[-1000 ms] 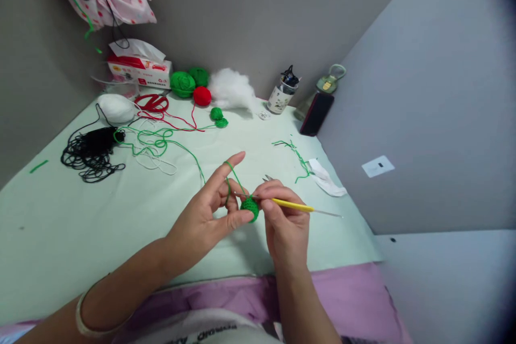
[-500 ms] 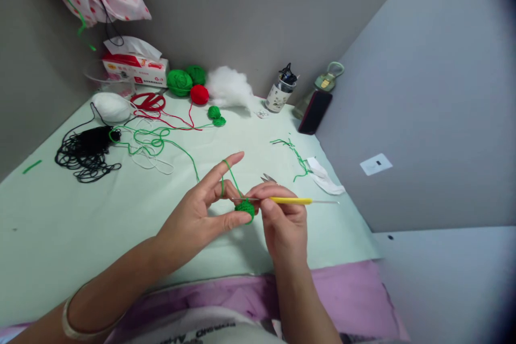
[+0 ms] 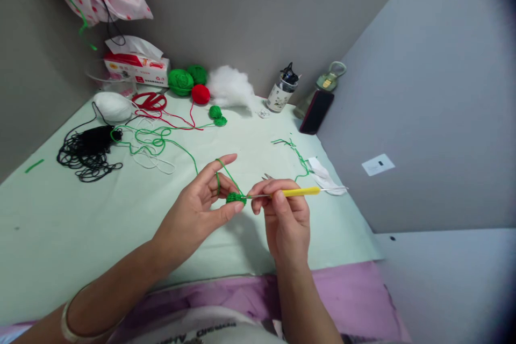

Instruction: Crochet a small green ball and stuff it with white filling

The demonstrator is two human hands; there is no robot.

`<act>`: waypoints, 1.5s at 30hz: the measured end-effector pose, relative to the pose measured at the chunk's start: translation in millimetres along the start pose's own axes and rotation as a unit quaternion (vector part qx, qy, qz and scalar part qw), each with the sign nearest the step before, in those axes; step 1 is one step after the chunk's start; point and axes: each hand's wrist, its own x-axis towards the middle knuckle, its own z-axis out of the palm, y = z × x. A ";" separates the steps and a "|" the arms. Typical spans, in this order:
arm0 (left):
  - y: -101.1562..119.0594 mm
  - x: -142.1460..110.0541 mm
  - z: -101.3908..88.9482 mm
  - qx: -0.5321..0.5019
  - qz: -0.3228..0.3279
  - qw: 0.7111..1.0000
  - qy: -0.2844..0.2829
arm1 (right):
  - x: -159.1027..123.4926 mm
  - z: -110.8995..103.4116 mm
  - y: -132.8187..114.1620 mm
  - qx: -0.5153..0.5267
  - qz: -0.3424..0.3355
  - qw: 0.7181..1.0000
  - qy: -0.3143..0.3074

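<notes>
Between thumb and fingers, my left hand (image 3: 197,201) pinches a small green crochet piece (image 3: 235,198). Green yarn (image 3: 229,173) loops over its raised index finger and runs down to the piece. My right hand (image 3: 287,220) grips a crochet hook (image 3: 301,192) with a yellow handle, held nearly level. The hook's thin left tip meets the edge of the green piece; its other metal end points right. Behind my right hand, the tips of some scissors (image 3: 267,176) show; the rest is hidden.
Along the back stand a tissue box (image 3: 139,70), green yarn balls (image 3: 180,81), a red ball (image 3: 200,94), white stuffing (image 3: 229,87), a cup (image 3: 281,94) and a phone (image 3: 316,112). Black yarn (image 3: 91,150) and red-handled scissors (image 3: 149,101) lie left. Green scraps (image 3: 300,158) lie right.
The green piece has shifted a little left and up and is tilted differently. My right hand has drawn the hook rightward, away from my left fingers.
</notes>
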 end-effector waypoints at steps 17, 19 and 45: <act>-1.2 -2.5 3.9 0.172 0.085 0.979 0.064 | -9.0 -4.2 -14.0 -0.402 -0.227 0.877 -0.133; -0.2 -2.5 6.5 0.126 0.066 0.988 0.061 | -13.4 -4.8 -8.5 -0.477 -0.272 0.827 -0.119; 7.5 1.9 -5.4 -0.165 -0.124 0.978 -0.004 | -8.0 -1.5 -5.1 -0.201 -0.118 0.972 0.005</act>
